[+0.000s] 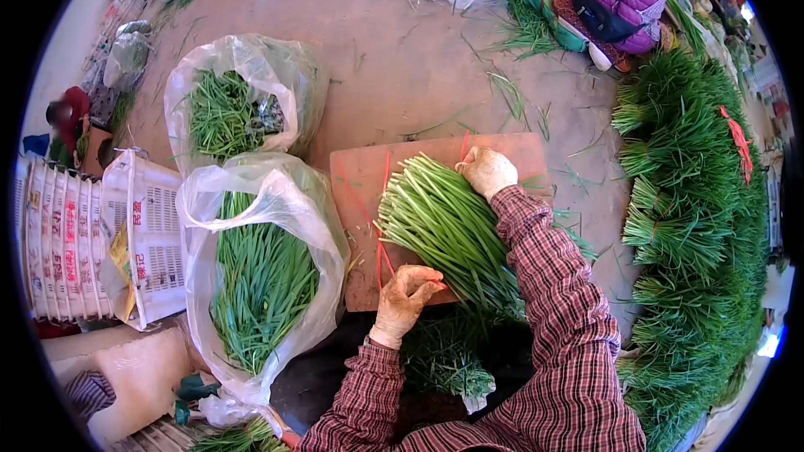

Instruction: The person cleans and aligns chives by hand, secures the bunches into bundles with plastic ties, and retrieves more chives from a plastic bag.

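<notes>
Grip, left hand [404, 305]: thumb and forefinger brought together at the desk's near edge, orange-red showing at the tips; cannot tell whether they pinch a tie. Grip, right hand [490, 172]: fingers curled against the far right side of the green bundle [440, 230]; cannot tell how firmly, or whether a tie is caught too. Bundle lies on the desk [364, 285], pale cut ends toward its far left, leafy ends reaching past its near edge. Red ties [386, 176] show on the desk beside the stalks. Left of the desk: two filled plastic bags [285, 192]. Right of it: more greens [695, 226] in a long row. Risks, as judged: stalks may splay if the right hand eases off; overhanging leaves may drag the bundle askew; uneven pull may slide a tie off-centre or bruise stems.
</notes>
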`<control>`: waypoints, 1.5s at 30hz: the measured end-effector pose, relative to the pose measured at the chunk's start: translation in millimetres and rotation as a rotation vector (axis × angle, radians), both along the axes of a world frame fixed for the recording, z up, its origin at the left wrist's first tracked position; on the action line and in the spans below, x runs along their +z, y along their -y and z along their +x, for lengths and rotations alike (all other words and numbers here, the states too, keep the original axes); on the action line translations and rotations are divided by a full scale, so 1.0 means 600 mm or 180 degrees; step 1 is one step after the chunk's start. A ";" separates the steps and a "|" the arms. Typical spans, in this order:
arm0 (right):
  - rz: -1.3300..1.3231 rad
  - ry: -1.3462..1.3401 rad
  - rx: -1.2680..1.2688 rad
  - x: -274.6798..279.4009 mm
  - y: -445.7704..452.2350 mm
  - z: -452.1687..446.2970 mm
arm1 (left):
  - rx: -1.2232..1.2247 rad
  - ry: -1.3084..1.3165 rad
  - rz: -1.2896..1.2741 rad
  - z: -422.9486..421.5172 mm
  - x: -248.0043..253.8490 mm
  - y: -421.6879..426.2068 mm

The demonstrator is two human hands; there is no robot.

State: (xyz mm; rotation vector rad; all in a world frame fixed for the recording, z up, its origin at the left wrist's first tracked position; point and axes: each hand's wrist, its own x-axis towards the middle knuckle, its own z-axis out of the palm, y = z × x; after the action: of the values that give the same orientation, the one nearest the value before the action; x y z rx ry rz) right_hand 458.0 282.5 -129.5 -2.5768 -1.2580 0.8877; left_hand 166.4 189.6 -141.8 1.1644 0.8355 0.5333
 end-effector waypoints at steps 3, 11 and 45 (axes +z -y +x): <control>0.0027 0.0043 0.0141 -0.003 0.003 0.001 | 0.0107 -0.0190 0.0048 -0.006 0.001 0.016; 0.0888 0.0710 0.0349 -0.024 0.043 -0.002 | 0.0027 -0.0559 0.1370 0.008 0.026 0.015; 0.2857 -0.0125 0.1037 -0.027 0.145 -0.024 | 0.0010 -0.0294 0.1868 0.155 0.031 -0.108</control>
State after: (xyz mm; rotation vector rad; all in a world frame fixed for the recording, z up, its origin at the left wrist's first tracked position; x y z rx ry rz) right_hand 443.6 195.4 -145.5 -1.6726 -1.6024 0.2755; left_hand 259.2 254.1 -123.3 1.7335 0.7804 0.7606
